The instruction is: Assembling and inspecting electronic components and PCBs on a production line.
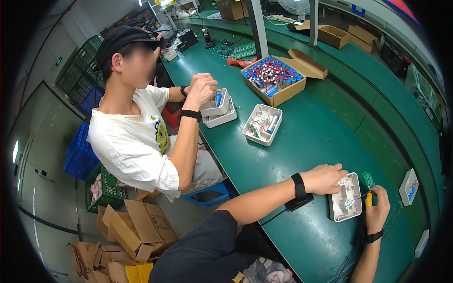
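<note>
A white plastic casing point(337, 207) lies on the green bench in front of me, with moulded compartments and a small round metallic part point(348, 203) inside. My left hand point(323, 179) grips its upper left edge, thumb and fingers apart around the corner. On the casing's right, my right hand point(379, 205) pinches the lower end of a small green circuit board point(368, 179). A yellow cover point(368, 199) wraps one of its fingers. Thin dark wires run from the round part toward that hand; their far ends are hidden by the fingers.
A co-worker point(137, 127) at my left works over stacked white casings point(220, 115). Another casing point(263, 137) with parts stands between us. Beyond is a cardboard box point(288, 96) of blue cells with red wires. More casings point(408, 187) sit at the right. A black device point(299, 202) lies by my left wrist.
</note>
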A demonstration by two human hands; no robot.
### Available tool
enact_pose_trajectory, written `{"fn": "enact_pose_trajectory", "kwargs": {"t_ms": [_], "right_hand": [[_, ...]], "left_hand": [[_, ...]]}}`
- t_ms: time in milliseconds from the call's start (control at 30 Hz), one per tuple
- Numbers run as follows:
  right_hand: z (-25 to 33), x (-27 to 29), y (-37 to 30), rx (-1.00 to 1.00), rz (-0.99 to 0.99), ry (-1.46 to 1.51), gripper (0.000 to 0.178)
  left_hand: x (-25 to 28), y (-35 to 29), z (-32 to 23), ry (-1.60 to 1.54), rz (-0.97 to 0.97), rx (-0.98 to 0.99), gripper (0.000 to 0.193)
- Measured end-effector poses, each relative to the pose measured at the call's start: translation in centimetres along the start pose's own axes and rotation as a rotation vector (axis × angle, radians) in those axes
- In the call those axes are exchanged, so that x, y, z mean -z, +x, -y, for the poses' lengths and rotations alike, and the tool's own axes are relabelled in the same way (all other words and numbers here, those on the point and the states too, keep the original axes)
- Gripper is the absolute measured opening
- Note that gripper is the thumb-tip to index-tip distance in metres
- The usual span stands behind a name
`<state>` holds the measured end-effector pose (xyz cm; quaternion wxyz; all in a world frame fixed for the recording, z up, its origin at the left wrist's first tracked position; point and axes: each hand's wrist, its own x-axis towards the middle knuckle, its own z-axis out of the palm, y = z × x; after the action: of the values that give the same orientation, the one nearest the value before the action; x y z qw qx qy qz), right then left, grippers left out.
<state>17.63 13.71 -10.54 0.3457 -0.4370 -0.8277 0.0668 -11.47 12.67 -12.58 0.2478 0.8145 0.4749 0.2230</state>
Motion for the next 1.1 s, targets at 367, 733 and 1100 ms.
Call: {"fn": "enact_pose_trajectory", "kwargs": {"t_ms": [367,733,1100], "right_hand": [[1.9,-1.8,1.7,0.177,0.189,0.278,0.017],[3.4,0.3,1.6,0.260,0.314,0.040,0.019],[4.1,-0.4,1.7,0.248,0.324,-0.122,0.017]], "left_hand": [[0.9,0.5,0.3,-0.341,-0.001,-0.014,0.048],[0.1,0.7,-0.6,-0.293,-0.044,-0.068,0.033],[0.1,0.9,0.1,-0.117,-0.115,-0.259,0.028]]}}
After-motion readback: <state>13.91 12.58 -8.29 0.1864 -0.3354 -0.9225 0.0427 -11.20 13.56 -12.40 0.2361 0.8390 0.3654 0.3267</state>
